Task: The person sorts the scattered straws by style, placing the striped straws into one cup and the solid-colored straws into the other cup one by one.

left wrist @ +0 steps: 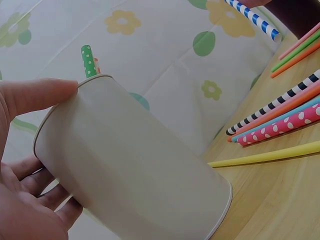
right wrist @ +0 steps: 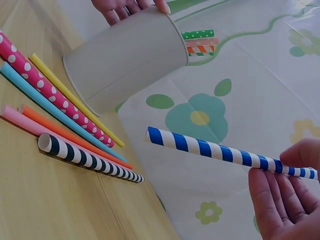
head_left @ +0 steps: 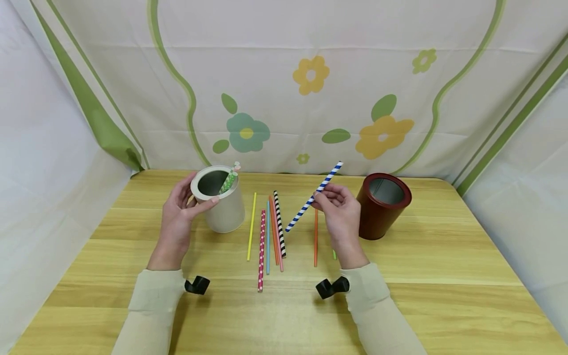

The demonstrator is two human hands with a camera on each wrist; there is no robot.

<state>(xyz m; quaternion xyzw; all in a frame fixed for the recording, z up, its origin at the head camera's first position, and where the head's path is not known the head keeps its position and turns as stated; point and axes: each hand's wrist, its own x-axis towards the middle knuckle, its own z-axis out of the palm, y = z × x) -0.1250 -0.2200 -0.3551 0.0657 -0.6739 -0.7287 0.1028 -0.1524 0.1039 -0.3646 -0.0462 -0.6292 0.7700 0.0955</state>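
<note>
My left hand (head_left: 179, 217) grips a white can (head_left: 225, 214), thumb at the rim and fingers round its far side. Inside the can stand a few patterned paper straws, among them a green one with white dots (left wrist: 88, 61). Between thumb and fingers, my right hand (head_left: 340, 212) pinches a blue-and-white striped straw (head_left: 303, 209) near its middle. That straw slants in the air above the table, its lower end toward the white can. A dark red can (head_left: 372, 217), open at the top, stands just right of my right hand.
Loose straws lie between the hands: yellow (head_left: 251, 227), pink with white dots (head_left: 261, 251), light blue (head_left: 268, 241), black-and-white striped (head_left: 279, 224), orange and pink. Another orange straw (head_left: 316, 241) and a green one (head_left: 335, 255) lie by my right wrist. A flowered curtain (head_left: 275, 74) hangs behind the wooden table (head_left: 284, 315).
</note>
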